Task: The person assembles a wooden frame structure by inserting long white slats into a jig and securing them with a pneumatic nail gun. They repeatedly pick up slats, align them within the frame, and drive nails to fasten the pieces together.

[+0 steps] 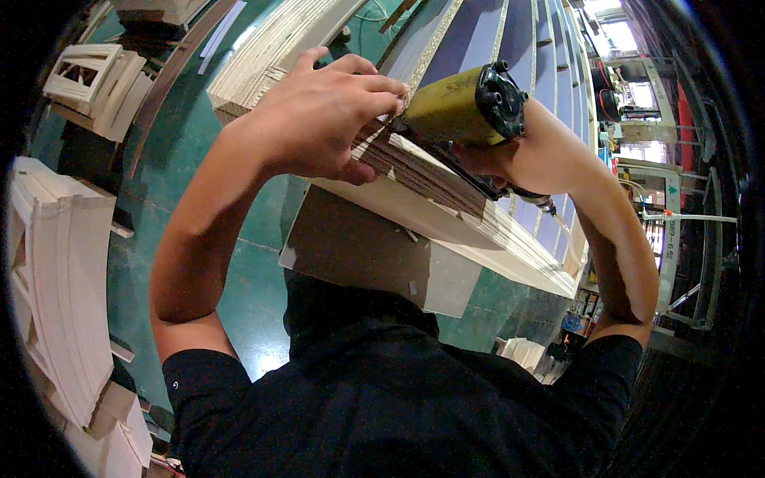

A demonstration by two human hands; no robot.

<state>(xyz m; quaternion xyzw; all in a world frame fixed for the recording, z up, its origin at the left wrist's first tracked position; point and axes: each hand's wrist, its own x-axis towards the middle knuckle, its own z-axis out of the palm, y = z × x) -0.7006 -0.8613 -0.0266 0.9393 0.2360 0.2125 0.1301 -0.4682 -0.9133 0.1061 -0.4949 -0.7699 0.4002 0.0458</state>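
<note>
My right hand is wrapped round the handle of a nail gun with a yellow body and a black cap. An air fitting with a clear hose shows at the handle's end. The tool's nose points left, close to my left fingertips. My left hand grips the corner of layered wooden boards, its fingers over the top and its thumb lower down on the near side. The boards' edges look brown in the middle and pale towards the right. Exactly where the nose meets the wood is hidden.
Grey-purple panels with pale strips lie beyond the boards. Pale mouldings are stacked at the far left of them. More wooden frames stand at the left on the green floor. A brown sheet lies below the boards.
</note>
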